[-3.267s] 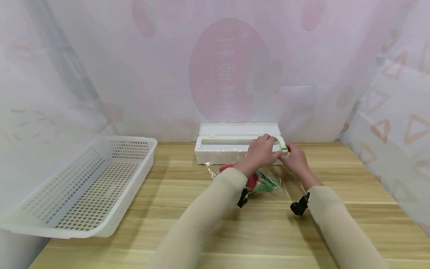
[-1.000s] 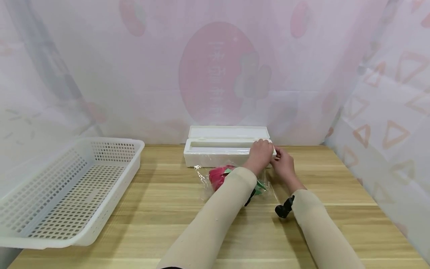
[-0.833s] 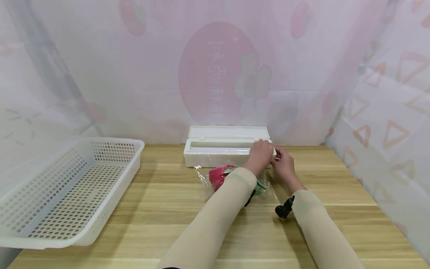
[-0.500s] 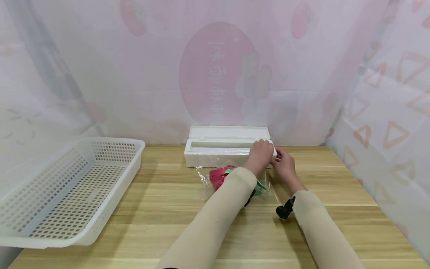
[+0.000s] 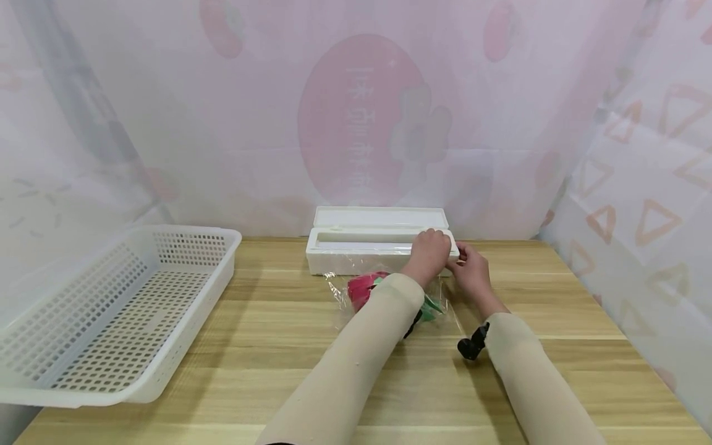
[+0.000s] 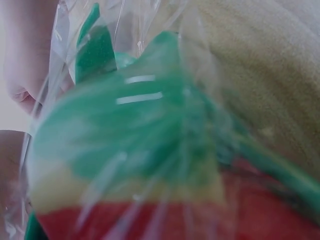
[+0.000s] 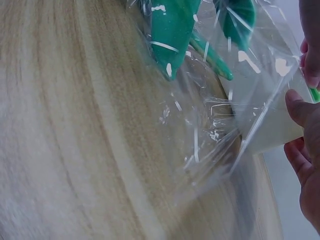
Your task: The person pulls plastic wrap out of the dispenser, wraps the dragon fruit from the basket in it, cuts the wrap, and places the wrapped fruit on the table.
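Observation:
A white cling film dispenser [image 5: 350, 262] stands at the back of the table with its lid [image 5: 381, 216] raised. My left hand [image 5: 429, 253] grips its top right end with curled fingers, hiding that corner. My right hand [image 5: 471, 272] holds the same end from the side; in the right wrist view its thumb [image 7: 297, 107] presses the corner. A bit of green [image 7: 315, 94] shows beside the left fingertips. Clear film [image 7: 200, 165] runs from the dispenser over a red and green object [image 5: 360, 289] with leaf-like parts [image 6: 135, 110], partly hidden by my left forearm. Its kind is unclear.
To the left stands a white perforated plastic basket [image 5: 183, 346] with high sides. The wooden table [image 5: 267, 358] ends at a pale printed curtain [image 5: 250, 173] behind and at both sides. A small black camera [image 5: 473, 344] hangs at my right wrist.
Since the oldest frame, my left hand has closed over the dispenser's right end, covering the green piece there. The view has also shifted a little. Over the last second the hands have barely moved.

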Motion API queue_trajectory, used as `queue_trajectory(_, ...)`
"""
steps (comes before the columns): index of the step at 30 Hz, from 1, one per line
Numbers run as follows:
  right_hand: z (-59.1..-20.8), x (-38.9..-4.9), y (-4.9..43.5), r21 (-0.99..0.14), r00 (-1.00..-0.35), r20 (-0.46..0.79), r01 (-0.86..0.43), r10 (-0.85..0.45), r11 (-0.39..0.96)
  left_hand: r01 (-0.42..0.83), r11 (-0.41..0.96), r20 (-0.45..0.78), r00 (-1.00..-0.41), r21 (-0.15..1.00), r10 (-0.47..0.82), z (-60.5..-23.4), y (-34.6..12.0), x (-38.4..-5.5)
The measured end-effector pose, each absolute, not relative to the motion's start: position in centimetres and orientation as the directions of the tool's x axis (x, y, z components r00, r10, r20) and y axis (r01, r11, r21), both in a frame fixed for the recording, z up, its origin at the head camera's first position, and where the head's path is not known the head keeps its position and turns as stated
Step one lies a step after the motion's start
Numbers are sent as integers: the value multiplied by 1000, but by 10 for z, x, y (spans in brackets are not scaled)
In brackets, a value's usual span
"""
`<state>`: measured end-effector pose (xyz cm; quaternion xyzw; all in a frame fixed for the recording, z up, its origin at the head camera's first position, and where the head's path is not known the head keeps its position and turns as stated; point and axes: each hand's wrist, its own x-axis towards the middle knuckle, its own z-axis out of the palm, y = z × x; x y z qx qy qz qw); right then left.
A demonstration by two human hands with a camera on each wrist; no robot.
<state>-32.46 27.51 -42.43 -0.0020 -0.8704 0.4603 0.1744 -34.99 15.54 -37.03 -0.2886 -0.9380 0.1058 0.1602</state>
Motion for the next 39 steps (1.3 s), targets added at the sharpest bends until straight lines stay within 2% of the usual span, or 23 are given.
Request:
queue_trajectory(10, -428, -329, 274, -826, -951, 247, -107, 184, 554, 468, 842, 224, -820, -268, 527, -368, 137, -354)
queue_trajectory(19, -427, -329, 275, -835, -963, 207, -82, 171, 544, 447, 856, 145, -858, -261, 493, -360, 128, -350)
queue_trajectory(29, -428, -330, 273, -833, -959, 231, -107, 164, 543, 413, 879, 198, -865, -240, 461, -365, 122, -349)
queue_trajectory(39, -427, -331, 273, -840, -962, 214, -92, 169, 535, 382, 894, 197, -882, -234, 429, -364, 104, -349)
